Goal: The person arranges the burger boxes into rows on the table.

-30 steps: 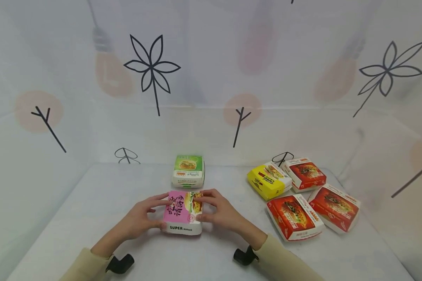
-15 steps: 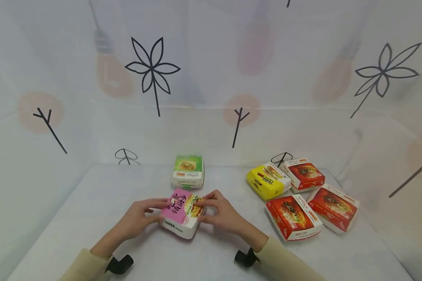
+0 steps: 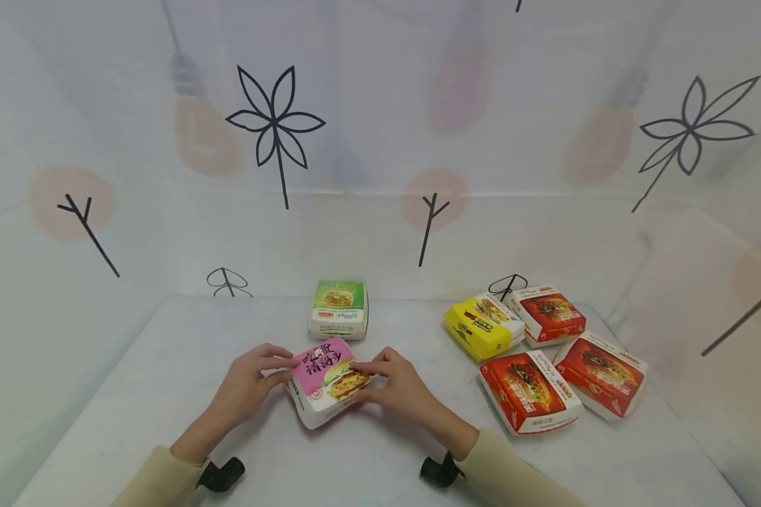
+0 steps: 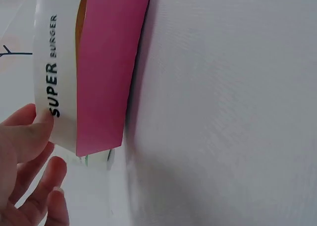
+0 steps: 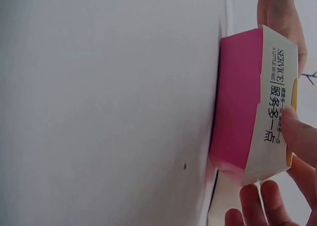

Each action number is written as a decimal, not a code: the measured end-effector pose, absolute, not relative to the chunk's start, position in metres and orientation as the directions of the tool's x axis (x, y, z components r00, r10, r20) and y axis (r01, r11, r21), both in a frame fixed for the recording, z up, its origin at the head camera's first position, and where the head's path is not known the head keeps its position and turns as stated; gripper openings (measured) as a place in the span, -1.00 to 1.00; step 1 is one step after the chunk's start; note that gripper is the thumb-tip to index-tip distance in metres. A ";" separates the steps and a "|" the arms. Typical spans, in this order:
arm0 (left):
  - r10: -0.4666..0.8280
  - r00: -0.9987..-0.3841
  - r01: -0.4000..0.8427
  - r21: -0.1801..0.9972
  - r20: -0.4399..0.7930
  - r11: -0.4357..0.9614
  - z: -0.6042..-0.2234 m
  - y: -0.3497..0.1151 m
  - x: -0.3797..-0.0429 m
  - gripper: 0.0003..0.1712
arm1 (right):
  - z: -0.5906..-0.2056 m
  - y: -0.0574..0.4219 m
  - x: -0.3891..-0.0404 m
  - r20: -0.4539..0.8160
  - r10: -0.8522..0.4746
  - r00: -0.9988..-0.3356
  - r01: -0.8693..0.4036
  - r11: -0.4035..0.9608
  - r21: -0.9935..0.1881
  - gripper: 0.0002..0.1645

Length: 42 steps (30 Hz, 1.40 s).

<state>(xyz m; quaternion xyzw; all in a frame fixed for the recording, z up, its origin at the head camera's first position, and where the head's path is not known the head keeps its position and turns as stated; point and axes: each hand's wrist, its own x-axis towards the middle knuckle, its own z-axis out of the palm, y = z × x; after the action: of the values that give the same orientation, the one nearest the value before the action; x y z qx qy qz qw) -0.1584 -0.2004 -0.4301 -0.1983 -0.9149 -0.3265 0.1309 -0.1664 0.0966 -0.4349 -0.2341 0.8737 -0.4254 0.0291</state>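
Pink-and-white burger box (image 3: 327,382): lid is down, narrow gap shows along one side; burger picture and dark lettering on top, "SUPER BURGER" on one flap. Rests top-up on white tabletop (image 3: 330,468), turned askew.

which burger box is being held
The pink SUPER BURGER box: the left hand and right hand hold it; neither touches the green box, yellow box or red boxes.

Plain beige left sleeve (image 3: 158,479), matching right sleeve (image 3: 514,472), and look: a stubby, bent black device (image 3: 225,474) juts beside each!
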 end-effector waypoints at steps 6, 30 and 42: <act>0.251 -0.894 0.433 0.567 0.372 0.701 -0.430 -0.200 -0.159 -0.72 | -0.435 0.092 -0.163 0.164 -0.446 -0.880 -0.402 0.516 -0.756 -0.39; 0.433 -0.895 0.374 0.700 0.102 0.608 -0.428 -0.202 -0.154 -0.10 | -0.432 0.095 -0.161 0.054 -0.532 -0.845 -0.355 0.484 -0.800 -0.45; 0.464 -0.878 0.395 0.724 0.117 0.566 -0.432 -0.197 -0.162 -0.07 | -0.431 0.101 -0.164 0.054 -0.552 -0.832 -0.385 0.504 -0.773 -0.46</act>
<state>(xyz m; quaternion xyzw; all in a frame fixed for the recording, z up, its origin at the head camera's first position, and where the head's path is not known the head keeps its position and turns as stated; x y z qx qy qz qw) -0.1619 -0.1967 -0.4324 -0.2430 -0.8837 -0.3976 -0.0432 -0.1643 0.1006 -0.4312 -0.2719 0.8614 -0.4172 0.1001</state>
